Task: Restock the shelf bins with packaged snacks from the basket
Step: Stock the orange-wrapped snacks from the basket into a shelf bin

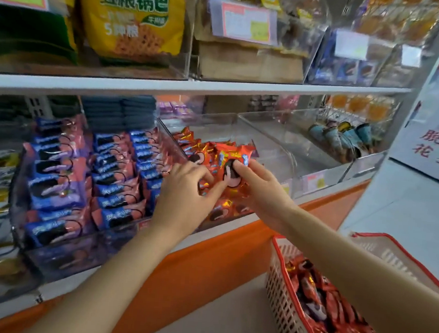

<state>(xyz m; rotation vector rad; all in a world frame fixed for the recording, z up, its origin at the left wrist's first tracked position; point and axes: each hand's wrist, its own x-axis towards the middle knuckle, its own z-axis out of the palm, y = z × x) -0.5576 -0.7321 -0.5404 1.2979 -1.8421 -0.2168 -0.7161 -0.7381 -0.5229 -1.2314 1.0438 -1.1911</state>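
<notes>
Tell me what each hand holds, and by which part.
Right hand pinches an orange snack packet at its lower right part. Left hand touches its lower left side; whether it grips cannot be told.

A shop: shelf bins of packaged snacks, price tags (one reads 80).

Single head-worn wide-angle view, facing forward and down — close on shelf bins, basket lower right
</notes>
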